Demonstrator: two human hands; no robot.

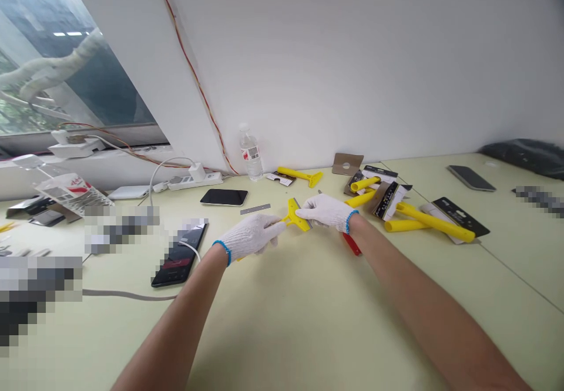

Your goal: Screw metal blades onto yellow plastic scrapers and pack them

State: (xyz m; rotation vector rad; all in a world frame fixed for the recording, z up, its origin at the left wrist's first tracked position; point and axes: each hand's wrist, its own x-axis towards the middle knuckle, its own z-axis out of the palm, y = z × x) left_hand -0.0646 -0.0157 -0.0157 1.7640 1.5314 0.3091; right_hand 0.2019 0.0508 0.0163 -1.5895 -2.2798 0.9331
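Both my hands wear white knit gloves with blue cuffs. My left hand [253, 233] is wrapped round the handle of a yellow scraper [296, 215], whose wide head points to the right. At the scraper's head, the fingers of my right hand [326, 210] pinch near its edge, where a strip of metal blade shows. Whether those fingers grip the blade or the plastic is hidden. A loose flat blade [255, 209] lies on the table just beyond my left hand. Under my right wrist a red tool handle [351, 244] sticks out, mostly covered.
Several yellow scraper parts [432, 222] and black packaging cards [460, 215] lie to the right. Another yellow scraper [299, 175] rests by the wall near a water bottle [250, 153]. Phones [224, 197], a power strip [196, 181] and cables are at the left.
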